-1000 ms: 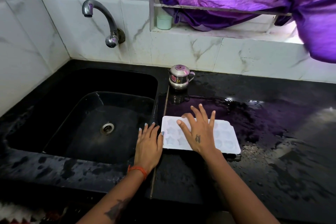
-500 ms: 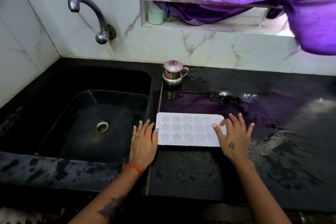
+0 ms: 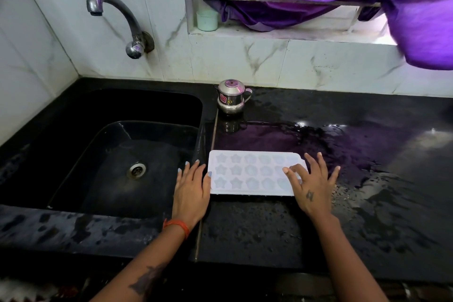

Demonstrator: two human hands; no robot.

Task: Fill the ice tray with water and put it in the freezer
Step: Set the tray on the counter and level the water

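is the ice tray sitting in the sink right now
No, the ice tray lies flat on the wet black counter just right of the sink, between the left hand and the right hand.

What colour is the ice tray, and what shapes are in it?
The ice tray is white with star-shaped moulds, seen in the head view.

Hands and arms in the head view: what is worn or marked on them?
Both arms are bare, no sleeves. The left hand has pale blue painted nails and an orange thread band at the wrist; a dark tattoo marks that forearm. The right hand carries a small dark tattoo on its back.
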